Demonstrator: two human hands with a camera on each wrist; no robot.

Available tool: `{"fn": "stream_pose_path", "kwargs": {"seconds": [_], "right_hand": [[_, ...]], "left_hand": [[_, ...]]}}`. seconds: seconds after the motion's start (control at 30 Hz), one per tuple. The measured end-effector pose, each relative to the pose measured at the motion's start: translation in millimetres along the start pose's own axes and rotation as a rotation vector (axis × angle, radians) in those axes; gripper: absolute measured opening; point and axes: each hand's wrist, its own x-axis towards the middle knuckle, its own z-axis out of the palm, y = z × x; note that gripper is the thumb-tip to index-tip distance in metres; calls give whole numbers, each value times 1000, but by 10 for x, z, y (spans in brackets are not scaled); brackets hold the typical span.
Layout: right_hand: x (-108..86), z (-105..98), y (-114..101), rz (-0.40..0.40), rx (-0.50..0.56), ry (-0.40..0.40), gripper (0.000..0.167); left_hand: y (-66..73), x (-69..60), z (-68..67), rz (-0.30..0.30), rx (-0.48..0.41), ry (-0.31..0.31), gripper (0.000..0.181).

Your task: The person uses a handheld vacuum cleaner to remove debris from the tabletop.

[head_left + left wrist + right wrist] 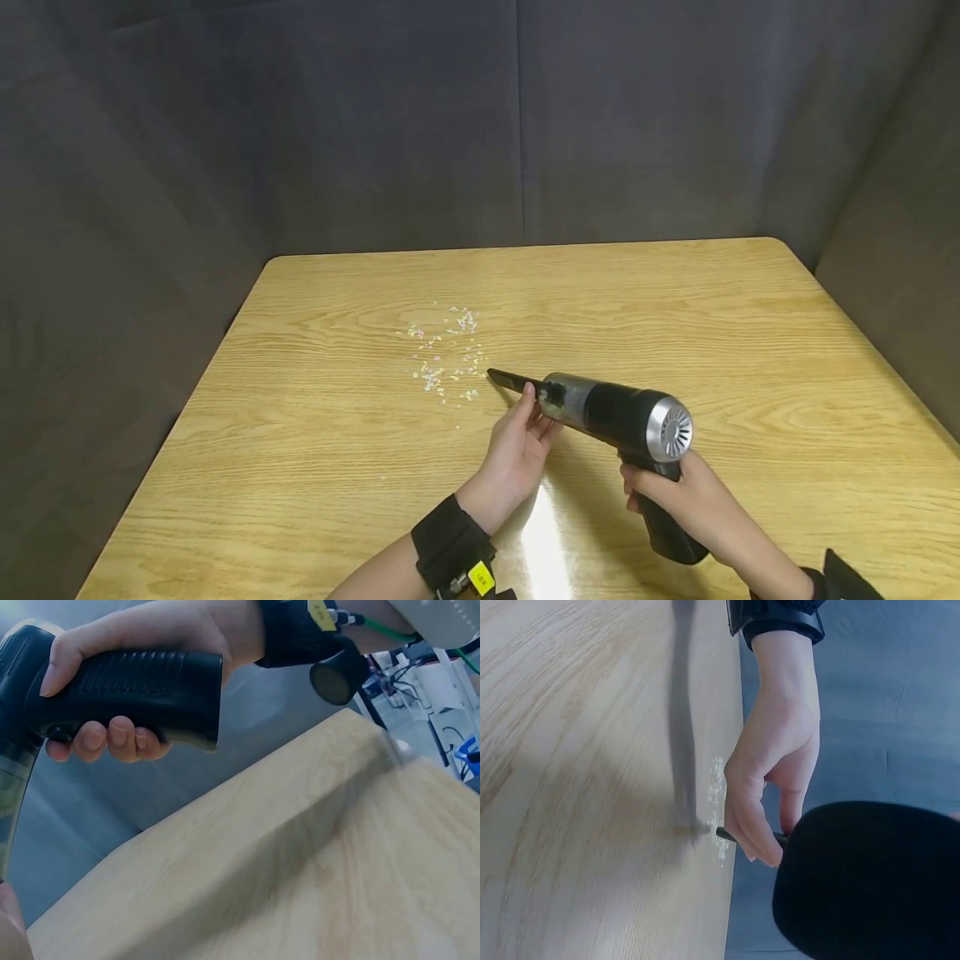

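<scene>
A black and silver handheld vacuum (618,414) is held above the table, tilted, its narrow black nozzle (507,380) pointing left. My right hand (693,502) grips its handle; in the left wrist view the fingers (118,736) curl round the ribbed handle (142,690). With thumb and fingers, my left hand (516,457) holds the nozzle near its base, as the right wrist view also shows. Small pale paper bits (431,377) lie scattered on the wood just left of the nozzle tip. Some greenish-yellow matter shows in the vacuum's clear section.
The light wooden table (300,467) reaches out on all sides of the hands. Dark cloth (405,125) hangs behind it and at both sides. Beyond the table edge, the left wrist view shows cables and a blue object (471,754).
</scene>
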Motion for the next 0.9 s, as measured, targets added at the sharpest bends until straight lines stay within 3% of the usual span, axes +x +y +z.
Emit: {"fn": "stream_pose_path", "kwargs": {"seconds": [0.47,0.9], "right_hand": [[111,73,-18,26,34,27,33],[91,39,2,-63,35,-94,37]], "left_hand": [[37,123,-34,-7,1,42,14],[79,-61,-134,14,-16,16,13]]}}
